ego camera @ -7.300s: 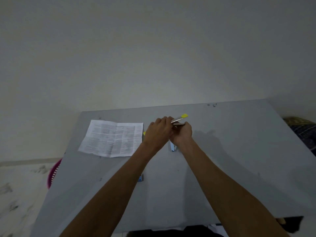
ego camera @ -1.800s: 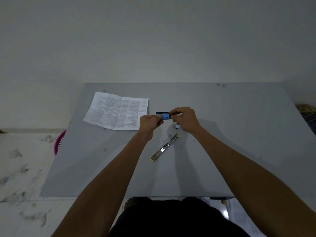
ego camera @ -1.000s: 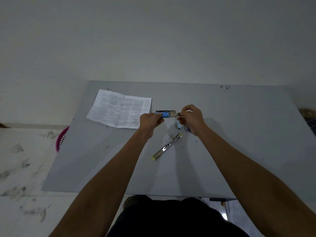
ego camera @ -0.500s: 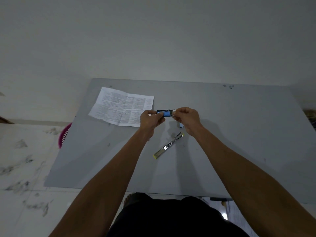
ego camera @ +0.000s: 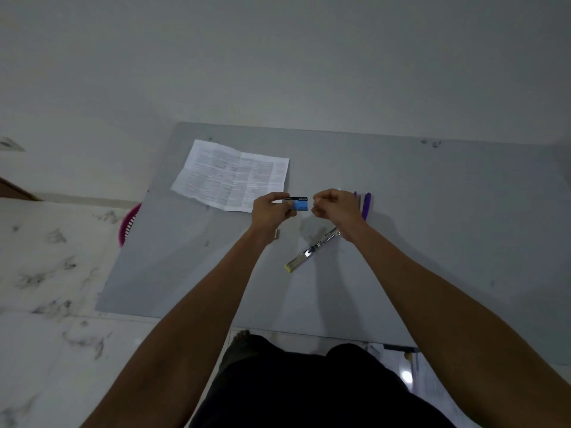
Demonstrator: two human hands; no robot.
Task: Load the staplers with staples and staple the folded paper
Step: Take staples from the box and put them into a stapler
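Note:
My left hand (ego camera: 270, 211) grips a small blue staple box (ego camera: 299, 204) above the grey table (ego camera: 432, 230). My right hand (ego camera: 335, 205) hovers just right of the box's open end, fingers pinched together; I cannot see what they hold. Below my hands an opened metal stapler with a yellow end (ego camera: 312, 250) lies flat on the table. A purple stapler (ego camera: 365, 204) lies behind my right wrist, partly hidden. The folded printed paper (ego camera: 230, 174) lies to the far left of my hands.
A small pale object (ego camera: 277, 233) lies on the table beside my left wrist. A pink basket (ego camera: 128, 225) stands on the marble floor past the table's left edge. A wall runs right behind the table.
My right hand has drawn slightly away from the staple box, leaving a small gap. The view has shifted, and the purple stapler now shows behind my right wrist.

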